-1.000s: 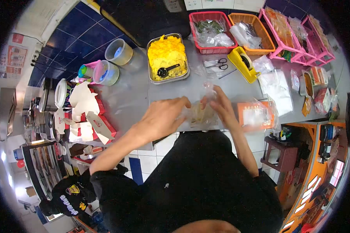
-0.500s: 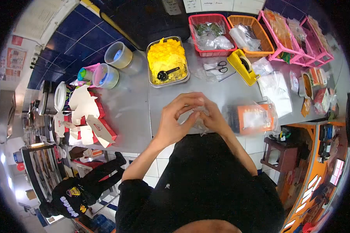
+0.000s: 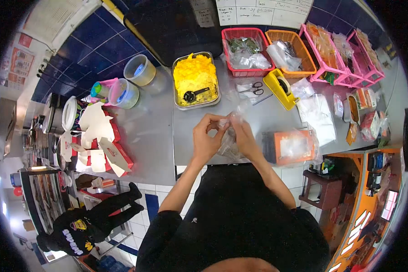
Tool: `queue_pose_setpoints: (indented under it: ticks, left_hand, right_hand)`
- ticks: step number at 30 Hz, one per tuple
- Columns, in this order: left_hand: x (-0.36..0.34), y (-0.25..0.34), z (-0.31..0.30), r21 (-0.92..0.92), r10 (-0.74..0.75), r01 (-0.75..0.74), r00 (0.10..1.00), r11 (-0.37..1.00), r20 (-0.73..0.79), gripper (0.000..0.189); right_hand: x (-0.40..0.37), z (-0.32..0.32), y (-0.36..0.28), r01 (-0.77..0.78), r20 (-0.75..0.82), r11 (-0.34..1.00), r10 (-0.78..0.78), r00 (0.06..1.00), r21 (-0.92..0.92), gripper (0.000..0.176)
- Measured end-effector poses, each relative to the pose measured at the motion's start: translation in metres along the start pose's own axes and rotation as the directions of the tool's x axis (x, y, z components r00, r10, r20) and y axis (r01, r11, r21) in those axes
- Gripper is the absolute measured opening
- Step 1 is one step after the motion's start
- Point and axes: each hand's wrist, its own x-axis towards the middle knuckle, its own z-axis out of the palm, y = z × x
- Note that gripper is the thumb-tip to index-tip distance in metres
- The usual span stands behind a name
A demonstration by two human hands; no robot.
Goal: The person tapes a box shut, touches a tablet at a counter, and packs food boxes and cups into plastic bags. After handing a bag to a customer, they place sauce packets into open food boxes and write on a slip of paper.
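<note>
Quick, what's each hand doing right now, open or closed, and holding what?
Left hand: closed, pinching a clear plastic bag.
Right hand: closed, holding the same bag beside the left.

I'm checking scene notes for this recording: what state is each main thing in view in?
Clear plastic bag: held between left hand and right hand, closure unclear
Rectangular silver metal tray: uncovered, heaped with yellow food
Red rectangular plastic basket: open, filled
Orange rectangular plastic basket: open, filled
Yellow plastic tape dispenser: roll fitted
Red-and-white cardboard boxes: flaps open
</note>
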Motion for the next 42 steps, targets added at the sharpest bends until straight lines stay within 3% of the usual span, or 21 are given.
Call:
queue_pose_setpoints:
  ticks: [2,3,5,9,11,12,14,15,18,20,21,22,23,24,26,29,33,35,39,41,42]
  left_hand:
    - [-0.005,0.003,0.005,-0.004,0.122,-0.123,0.984,0.992,-0.127,0.021]
    - [-0.011,0.003,0.008,-0.008,0.127,-0.129,0.984,0.992,-0.128,0.021]
    - [-0.022,0.004,0.014,-0.007,0.055,-0.055,0.997,0.998,-0.053,0.016]
    - [-0.013,0.019,0.02,0.222,0.033,-0.024,0.999,0.975,-0.037,0.017]
    - [-0.006,0.024,0.016,0.141,0.004,0.011,0.994,0.99,-0.105,0.016]
    - [-0.003,0.022,0.014,0.139,0.003,0.013,0.994,0.99,-0.111,0.016]
    - [-0.001,0.015,0.01,0.264,0.079,-0.05,0.992,0.963,-0.098,0.009]
    - [0.001,0.012,0.007,0.265,0.072,-0.045,0.993,0.963,-0.092,0.009]
    - [0.007,0.003,-0.004,0.399,0.167,-0.211,0.976,0.892,0.142,0.011]
    - [0.013,-0.002,-0.013,0.281,-0.014,-0.126,0.893,0.951,0.45,0.016]
    - [0.019,-0.002,-0.021,0.277,-0.009,-0.137,0.884,0.951,0.468,0.016]
    - [0.027,0.003,-0.026,0.211,-0.242,0.145,0.789,0.967,0.565,0.019]
    - [0.034,0.005,-0.026,0.185,-0.428,0.421,0.607,0.888,0.67,0.022]
    - [0.034,-0.003,-0.024,0.183,-0.408,0.406,0.581,0.895,0.705,0.022]
    - [0.03,-0.022,-0.022,-0.083,-0.41,0.677,0.533,0.731,0.74,0.024]
    - [0.035,-0.032,-0.025,-0.059,-0.445,0.68,0.54,0.731,0.715,0.034]
    - [0.038,-0.023,-0.026,0.003,-0.463,0.617,0.587,0.787,0.664,0.034]
    - [0.044,-0.027,-0.029,0.011,-0.342,0.595,0.447,0.804,0.827,0.03]
    - [0.055,-0.019,-0.033,0.092,-0.387,0.569,0.424,0.817,0.819,0.031]
    - [0.06,-0.017,-0.034,0.08,-0.24,0.33,0.482,0.941,0.843,0.026]
    - [0.062,-0.02,-0.036,0.083,-0.248,0.345,0.468,0.935,0.849,0.026]
  right_hand:
    - [0.013,0.002,-0.004,0.309,-0.041,0.951,-0.309,0.95,-0.022,0.045]
    - [0.018,-0.002,-0.006,0.314,-0.043,0.949,-0.315,0.948,-0.026,0.045]
    - [0.024,-0.015,-0.008,-0.149,0.208,0.987,0.133,0.969,0.066,0.046]
    - [0.024,-0.025,-0.027,-0.225,0.404,0.974,0.196,0.894,0.025,0.036]
    - [0.009,-0.024,-0.029,0.067,0.312,0.993,-0.095,0.945,0.101,0.031]
    - [0.002,-0.025,-0.027,0.067,0.318,0.993,-0.095,0.943,0.097,0.031]
    - [-0.01,-0.029,-0.02,0.352,0.261,0.93,-0.315,0.912,-0.109,0.044]
    - [-0.011,-0.028,-0.015,0.344,0.257,0.933,-0.309,0.916,-0.107,0.044]
    - [-0.008,-0.028,0.007,0.523,0.123,0.834,-0.508,0.852,-0.178,0.043]
    - [-0.005,-0.037,0.016,0.573,0.269,0.731,-0.506,0.819,-0.37,0.031]
    - [-0.006,-0.033,0.021,0.565,0.249,0.734,-0.508,0.825,-0.377,0.031]
    - [-0.008,-0.026,0.025,0.612,0.217,0.676,-0.579,0.786,-0.41,0.028]
    - [-0.013,-0.023,0.03,0.644,0.184,0.614,-0.643,0.744,-0.457,0.025]
    - [-0.015,-0.02,0.037,0.617,0.151,0.615,-0.638,0.756,-0.49,0.025]
    - [-0.014,-0.013,0.045,0.631,0.051,0.641,-0.683,0.729,-0.437,0.025]
    - [-0.027,-0.013,0.023,0.646,0.107,0.51,-0.732,0.672,-0.567,0.032]
    - [-0.047,-0.008,-0.022,0.568,0.044,0.507,-0.72,0.693,-0.648,0.033]
    - [-0.05,-0.009,-0.024,0.456,0.022,0.559,-0.615,0.788,-0.693,0.029]
    - [-0.048,-0.019,-0.025,0.391,0.04,0.681,-0.469,0.882,-0.619,0.018]
    - [-0.05,-0.027,-0.034,0.299,0.104,0.799,-0.289,0.952,-0.522,0.012]
    - [-0.053,-0.031,-0.034,0.28,0.097,0.806,-0.27,0.958,-0.521,0.012]
